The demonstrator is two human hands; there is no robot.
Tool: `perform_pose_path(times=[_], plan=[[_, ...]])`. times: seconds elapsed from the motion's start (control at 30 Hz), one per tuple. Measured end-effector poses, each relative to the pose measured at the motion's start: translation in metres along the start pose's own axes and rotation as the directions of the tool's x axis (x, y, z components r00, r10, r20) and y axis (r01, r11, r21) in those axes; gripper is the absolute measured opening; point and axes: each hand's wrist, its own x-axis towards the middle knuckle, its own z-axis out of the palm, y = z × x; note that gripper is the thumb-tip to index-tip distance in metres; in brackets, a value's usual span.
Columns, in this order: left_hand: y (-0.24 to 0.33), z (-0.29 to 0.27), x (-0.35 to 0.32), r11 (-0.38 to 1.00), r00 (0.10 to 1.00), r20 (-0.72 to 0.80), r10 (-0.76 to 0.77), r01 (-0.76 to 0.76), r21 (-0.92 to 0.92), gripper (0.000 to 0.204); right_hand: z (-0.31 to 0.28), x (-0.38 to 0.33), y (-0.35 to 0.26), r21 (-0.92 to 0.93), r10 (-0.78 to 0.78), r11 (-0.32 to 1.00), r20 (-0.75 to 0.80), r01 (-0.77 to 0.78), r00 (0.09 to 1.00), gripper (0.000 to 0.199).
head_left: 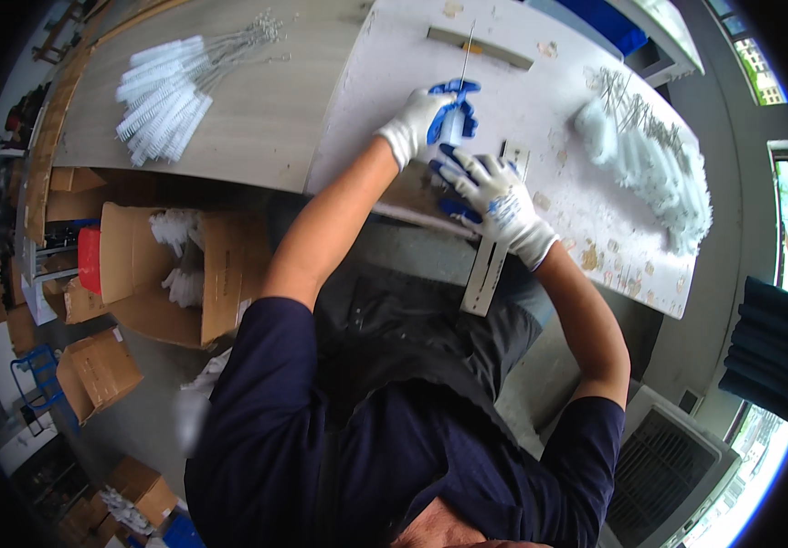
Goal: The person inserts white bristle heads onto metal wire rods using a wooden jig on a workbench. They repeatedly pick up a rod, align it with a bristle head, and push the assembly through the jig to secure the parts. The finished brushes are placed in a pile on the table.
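1. Leftmost, upper left of the frame: one heap of white bristle brushes with twisted wire handles, fanned on the wooden table. Too overlapped to count.
2. Below it, left of centre: open cardboard boxes holding more white brushes. At least five boxes in view down the left edge.
3. Centre top: left hand, in a white glove with blue coating, closed around one brush. Its thin wire stem sticks out of the fist toward the top of the frame, long axis near vertical. The bristle end is hidden in the glove.
4. Just below and right: right hand, same kind of glove, fingers spread and pressed flat on a metal ruler-like strip. It grasps nothing that I can see. The strip runs from the white board down over its near edge.
5. Key relation: the held brush lies just above the right hand, so the left hand is nearer, already on it.
6. Upper right: a second heap of white brushes on the board, uncounted.
7. Count: two gloved hands, two heaps, one strip.
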Motion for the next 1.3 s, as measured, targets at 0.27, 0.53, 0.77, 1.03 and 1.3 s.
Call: perform_pose_path(times=[0.27,0.53,0.77,1.03,1.3], plan=[[-0.003,0.023,0.003,0.979,0.985,-0.173,-0.018,0.052,0.197,0.033,0.007,0.033,0.021,-0.132,-0.202,0.965,0.168,0.225,0.965,0.038],[-0.028,0.039,0.035,0.847,0.981,-0.190,0.044,0.064,0.528,0.027,0.021,0.034,0.021,-0.211,-0.352,0.915,-0.006,0.343,0.936,0.017],[-0.018,0.046,-0.086,0.704,0.807,-0.261,0.531,-0.247,0.666,0.023,0.001,0.017,-0.015,-0.197,0.125,0.979,0.341,-0.060,0.932,0.021],[-0.103,0.065,-0.200,0.961,0.990,-0.095,-0.104,0.125,0.249,0.026,-0.004,0.023,-0.061,-0.061,0.509,0.850,0.349,-0.523,0.787,0.027],[-0.124,0.088,-0.202,0.763,0.970,0.135,-0.200,0.241,-0.600,0.029,0.023,0.024,-0.076,0.078,0.687,0.689,0.248,-0.721,0.683,0.033]])
